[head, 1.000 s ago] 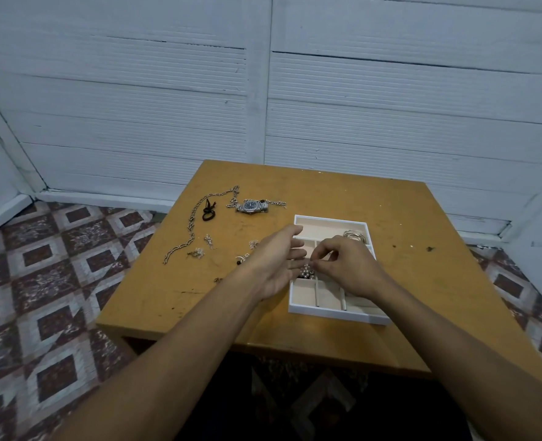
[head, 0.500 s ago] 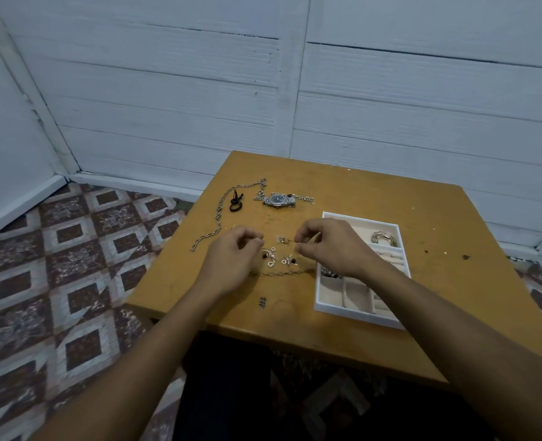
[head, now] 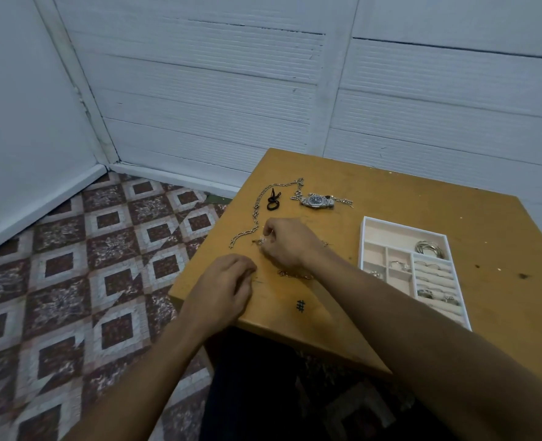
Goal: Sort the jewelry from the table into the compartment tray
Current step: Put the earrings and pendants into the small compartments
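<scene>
Fingers (head: 271, 230) pinch small jewelry (head: 259, 241) on wooden table (head: 406, 198), white walls (head: 215, 90) behind.

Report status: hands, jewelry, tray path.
Right hand pinching small silver trinket on tan wooden table. Left hand curled, contents unseen. White compartment tray partly filled, path open.

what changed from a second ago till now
Both hands left the compartment tray and moved leftward to the loose jewelry; the right hand now pinches a small silver piece, the left hand rests curled close by. The watch, long chain and black hair tie stayed put.
</scene>
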`<state>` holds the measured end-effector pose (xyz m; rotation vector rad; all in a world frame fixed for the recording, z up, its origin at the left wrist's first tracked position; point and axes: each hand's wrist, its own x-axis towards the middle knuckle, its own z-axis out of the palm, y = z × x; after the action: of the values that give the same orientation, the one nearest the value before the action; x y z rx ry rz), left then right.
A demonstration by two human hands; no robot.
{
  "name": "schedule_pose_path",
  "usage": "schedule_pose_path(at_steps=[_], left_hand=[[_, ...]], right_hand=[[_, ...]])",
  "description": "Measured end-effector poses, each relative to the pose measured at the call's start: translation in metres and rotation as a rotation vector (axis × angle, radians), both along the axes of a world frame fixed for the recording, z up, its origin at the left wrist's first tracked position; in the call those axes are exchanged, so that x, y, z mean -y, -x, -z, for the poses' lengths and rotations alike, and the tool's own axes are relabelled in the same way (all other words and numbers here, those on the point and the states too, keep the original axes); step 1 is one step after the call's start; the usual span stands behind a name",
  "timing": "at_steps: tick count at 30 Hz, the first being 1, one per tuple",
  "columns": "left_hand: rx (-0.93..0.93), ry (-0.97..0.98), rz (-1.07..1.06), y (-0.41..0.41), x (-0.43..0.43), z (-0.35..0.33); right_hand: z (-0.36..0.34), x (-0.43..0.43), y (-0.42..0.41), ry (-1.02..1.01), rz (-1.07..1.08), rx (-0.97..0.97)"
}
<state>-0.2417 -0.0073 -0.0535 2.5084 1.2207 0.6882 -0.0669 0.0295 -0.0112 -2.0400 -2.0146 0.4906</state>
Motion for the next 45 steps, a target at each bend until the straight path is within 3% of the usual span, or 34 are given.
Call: schedule_pose_path(at_steps=[3,10,16,21,26,32,39,45], left_hand=[[0.014,-0.011,0.002,0.001,0.0,0.003],[0.1,0.068,-0.041,-0.002,-0.001,-0.002],[0.445,0.31,-0.266,-0.02,-0.015,-0.025],[0.747,0.558,-0.363,-0.034,-0.035,-0.031],[0.816,0.599,-0.375,-0.043,-0.039,-0.039],[1.048,0.798,-0.384,-0.058,-0.039,-0.046],[1.196,1.067,-0.328,-0.075,-0.034,-0.044],[1.171,1.222,-0.228,-0.085,-0.03,-0.041]], right_hand=[[0.007,-0.002,0.006,-0.029,0.04,0.026],[0.008,-0.001,0.006,-0.028,0.059,-0.127],[-0.01,0.001,-0.004,-0.023,0.056,-0.246],[-0.023,0.003,-0.008,-0.028,0.017,-0.226],[-0.034,0.007,-0.012,-0.059,-0.012,-0.236],[-0.048,0.011,-0.016,-0.083,-0.026,-0.258],[-0.058,0.017,-0.025,-0.112,-0.01,-0.246],[-0.055,0.023,-0.039,-0.117,0.028,-0.241]])
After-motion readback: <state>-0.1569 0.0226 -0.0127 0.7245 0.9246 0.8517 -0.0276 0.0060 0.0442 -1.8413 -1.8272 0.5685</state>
